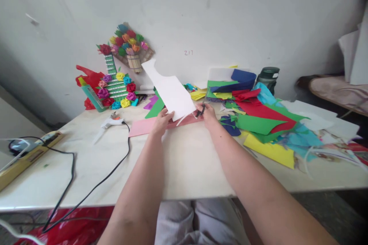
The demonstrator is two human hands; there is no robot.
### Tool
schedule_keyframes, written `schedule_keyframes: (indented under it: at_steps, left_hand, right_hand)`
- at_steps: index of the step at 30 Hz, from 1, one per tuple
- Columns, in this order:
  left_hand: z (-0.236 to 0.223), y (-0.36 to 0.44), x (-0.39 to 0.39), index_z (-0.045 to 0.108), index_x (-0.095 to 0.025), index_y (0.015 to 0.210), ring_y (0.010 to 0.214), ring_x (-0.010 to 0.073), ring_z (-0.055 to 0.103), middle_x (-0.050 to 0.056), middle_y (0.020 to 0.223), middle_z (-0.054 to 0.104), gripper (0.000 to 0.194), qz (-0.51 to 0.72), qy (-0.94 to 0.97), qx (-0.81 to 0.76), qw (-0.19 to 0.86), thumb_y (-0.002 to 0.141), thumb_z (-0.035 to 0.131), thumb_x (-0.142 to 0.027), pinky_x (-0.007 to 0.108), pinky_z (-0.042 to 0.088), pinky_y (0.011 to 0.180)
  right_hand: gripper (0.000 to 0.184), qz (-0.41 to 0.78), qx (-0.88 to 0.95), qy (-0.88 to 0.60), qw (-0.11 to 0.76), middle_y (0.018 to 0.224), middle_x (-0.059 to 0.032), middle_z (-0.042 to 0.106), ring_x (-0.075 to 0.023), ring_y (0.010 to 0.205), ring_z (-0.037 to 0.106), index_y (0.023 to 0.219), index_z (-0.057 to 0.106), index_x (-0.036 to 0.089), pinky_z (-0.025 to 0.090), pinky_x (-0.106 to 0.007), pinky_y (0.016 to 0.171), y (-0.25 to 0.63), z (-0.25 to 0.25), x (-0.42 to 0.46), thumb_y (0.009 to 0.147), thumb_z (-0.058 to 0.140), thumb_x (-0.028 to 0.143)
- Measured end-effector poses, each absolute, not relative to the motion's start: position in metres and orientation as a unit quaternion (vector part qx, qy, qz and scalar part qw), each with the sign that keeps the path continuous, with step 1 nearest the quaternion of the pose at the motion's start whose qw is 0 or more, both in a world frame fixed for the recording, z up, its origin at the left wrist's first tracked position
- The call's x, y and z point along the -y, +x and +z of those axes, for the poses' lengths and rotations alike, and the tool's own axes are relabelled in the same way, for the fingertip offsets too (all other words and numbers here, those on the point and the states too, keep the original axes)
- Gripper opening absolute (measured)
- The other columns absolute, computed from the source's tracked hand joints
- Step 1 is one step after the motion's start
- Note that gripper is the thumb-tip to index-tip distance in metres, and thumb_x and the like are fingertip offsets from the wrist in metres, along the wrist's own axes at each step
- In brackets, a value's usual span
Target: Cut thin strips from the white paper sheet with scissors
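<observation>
A sheet of white paper (174,93) with a curved cut-out along its upper edge is tilted up in front of me. My left hand (163,121) pinches its lower left corner, thumb on top. At its lower right, my right hand (206,115) is closed on the dark handles of a pair of scissors (201,111); the blades are hard to make out. A thin white strip (184,118) hangs along the paper's bottom edge. Pink paper (141,127) lies on the table under both hands.
A white glue gun (112,122) with a black cord lies to the left, near a green glue bottle (93,93) and paper-flower crafts (117,88). Coloured paper sheets (258,122) pile up on the right beside a dark bottle (268,78). A power strip (31,155) sits far left.
</observation>
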State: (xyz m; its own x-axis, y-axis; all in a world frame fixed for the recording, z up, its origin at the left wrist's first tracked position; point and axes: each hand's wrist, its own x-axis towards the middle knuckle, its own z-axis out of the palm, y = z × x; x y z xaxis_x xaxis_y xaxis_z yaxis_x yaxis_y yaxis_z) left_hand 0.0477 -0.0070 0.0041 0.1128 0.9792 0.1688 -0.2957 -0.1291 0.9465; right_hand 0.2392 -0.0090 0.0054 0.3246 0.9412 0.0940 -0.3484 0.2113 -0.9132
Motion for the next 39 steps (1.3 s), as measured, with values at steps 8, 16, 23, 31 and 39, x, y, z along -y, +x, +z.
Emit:
schedule_keyframes:
  at_steps: [8, 16, 23, 31, 39]
  left_hand:
    - [0.004, 0.05, 0.005, 0.065, -0.011, 0.088, 0.065, 0.0156, 0.062, 0.007, 0.077, 0.067, 0.036, 0.63, 0.436, -0.333, 0.55, 0.059, 0.074, -0.03, 0.027, 0.051, 0.062]
    - [0.009, 0.07, 0.017, 0.062, -0.017, 0.092, 0.064, 0.0159, 0.064, 0.006, 0.076, 0.067, 0.032, 0.628, 0.333, -0.312, 0.631, 0.066, 0.069, -0.034, 0.028, 0.053, 0.063]
    - [0.003, 0.092, 0.019, 0.061, -0.015, 0.081, 0.064, 0.0117, 0.063, 0.004, 0.07, 0.066, 0.011, 0.664, 0.225, -0.291, 0.651, 0.073, 0.063, -0.022, 0.023, 0.051, 0.067]
    - [-0.001, 0.097, 0.018, 0.061, -0.011, 0.079, 0.065, 0.0128, 0.063, 0.006, 0.07, 0.066, 0.014, 0.65, 0.248, -0.296, 0.655, 0.07, 0.067, -0.019, 0.025, 0.051, 0.07]
    - [0.002, 0.085, 0.012, 0.058, -0.012, 0.076, 0.053, 0.0095, 0.059, 0.003, 0.063, 0.063, 0.013, 0.68, 0.217, -0.33, 0.617, 0.069, 0.067, -0.018, 0.022, 0.05, 0.059]
  right_hand:
    - [0.034, 0.52, 0.426, -0.369, 0.642, 0.06, 0.0019, 0.058, -0.0101, 0.043, 0.055, 0.073, 0.054, 0.014, 0.046, -0.022, 0.036, 0.229, 0.003, 0.016, 0.05, 0.075, 0.027]
    - [0.038, 0.48, 0.371, -0.374, 0.701, 0.06, 0.0054, 0.055, -0.0065, 0.041, 0.049, 0.076, 0.052, 0.015, 0.043, -0.02, 0.035, 0.215, 0.003, 0.017, 0.047, 0.074, 0.028]
    - [0.038, 0.445, 0.356, -0.379, 0.729, 0.059, 0.0059, 0.055, -0.0059, 0.044, 0.048, 0.076, 0.051, 0.017, 0.045, -0.021, 0.039, 0.209, 0.002, 0.016, 0.048, 0.074, 0.031]
    - [0.042, 0.43, 0.368, -0.387, 0.728, 0.059, 0.0071, 0.055, -0.0063, 0.042, 0.05, 0.081, 0.049, 0.019, 0.044, -0.02, 0.04, 0.208, -0.001, 0.013, 0.05, 0.072, 0.035]
    - [0.041, 0.463, 0.424, -0.397, 0.67, 0.049, 0.0083, 0.053, -0.0072, 0.034, 0.049, 0.078, 0.049, 0.018, 0.032, -0.016, 0.031, 0.205, 0.003, 0.021, 0.05, 0.074, 0.034]
